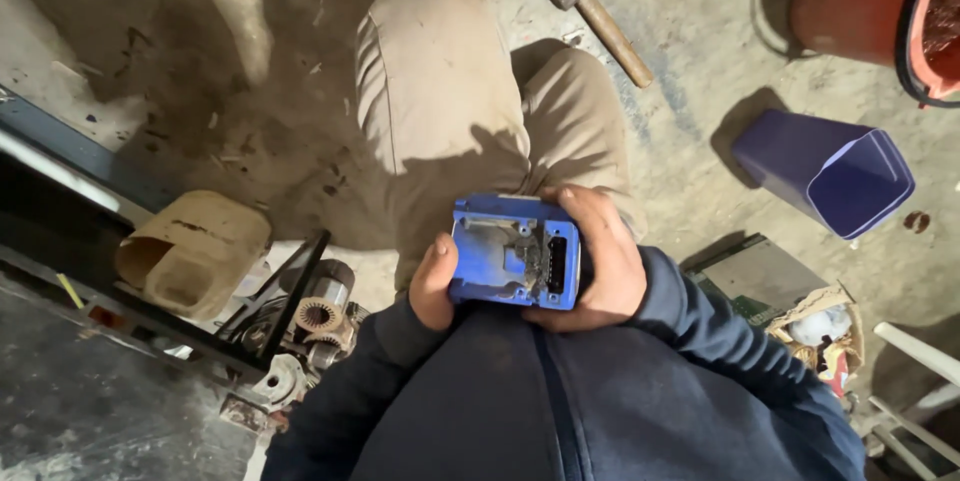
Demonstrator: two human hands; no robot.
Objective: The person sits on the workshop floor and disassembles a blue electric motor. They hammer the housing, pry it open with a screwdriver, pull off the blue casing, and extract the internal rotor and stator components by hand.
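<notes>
A blue plastic housing (pixel 512 251), boxy and dirty, with a black connector on its right side, is held over my lap. My left hand (pixel 432 283) grips its left edge with the thumb up along the side. Around its right side and top corner wraps my right hand (pixel 600 259), fingers curled behind it. Both hands hold it close to my dark blue jacket, above my beige trousers (pixel 440 111).
A hammer (pixel 598 13) lies on the concrete floor beyond my knees. A purple open container (pixel 828 169) lies at the right, with a red bucket (pixel 880 1) behind it. At the left sit a tan housing (pixel 190 249) and motor parts (pixel 315 311). A box of scraps (pixel 815 326) is at the right.
</notes>
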